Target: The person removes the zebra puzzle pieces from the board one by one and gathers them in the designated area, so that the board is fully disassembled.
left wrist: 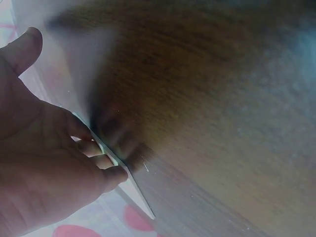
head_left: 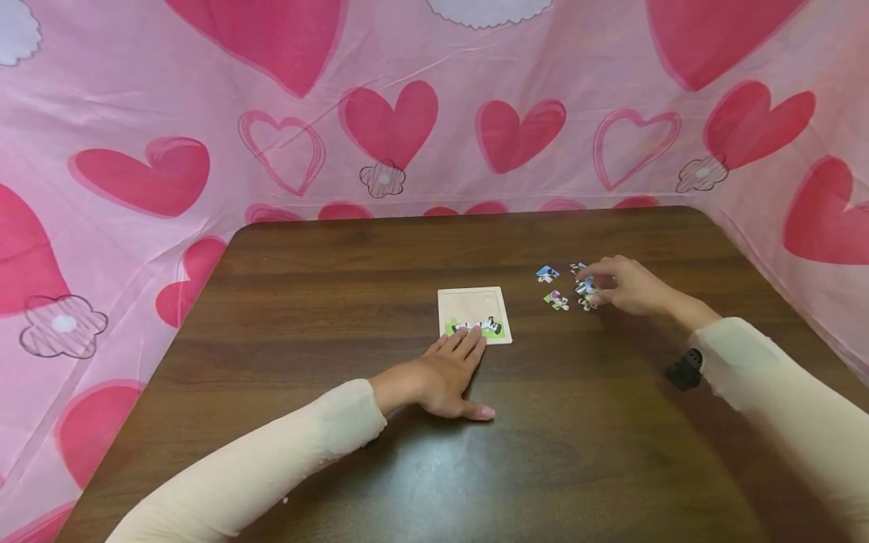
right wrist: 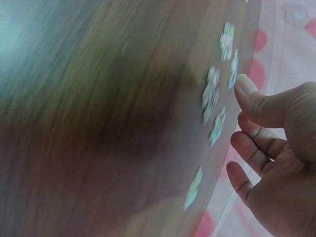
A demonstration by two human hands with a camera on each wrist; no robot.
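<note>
A square, pale-rimmed puzzle board point(head_left: 473, 302) lies on the table, with green-and-white picture pieces point(head_left: 494, 326) along its near edge. My left hand point(head_left: 448, 373) spreads flat, its fingertips resting on that near edge and the thumb out to the side on the wood. To the board's right lie several jigsaw pieces, among them a blue one point(head_left: 547, 274) and a green-and-purple one point(head_left: 557, 300). Over this group hovers my right hand point(head_left: 627, 285), its fingers loosely bent. In the right wrist view a gap shows between thumb and fingertips, with no piece visible there; the hand partly hides the pieces in the head view.
The brown wooden table point(head_left: 326, 279) has rounded far corners. Pink cloth with red hearts point(head_left: 390, 121) hangs behind it and at both sides. A small black object point(head_left: 686, 369) sits by the right sleeve's cuff.
</note>
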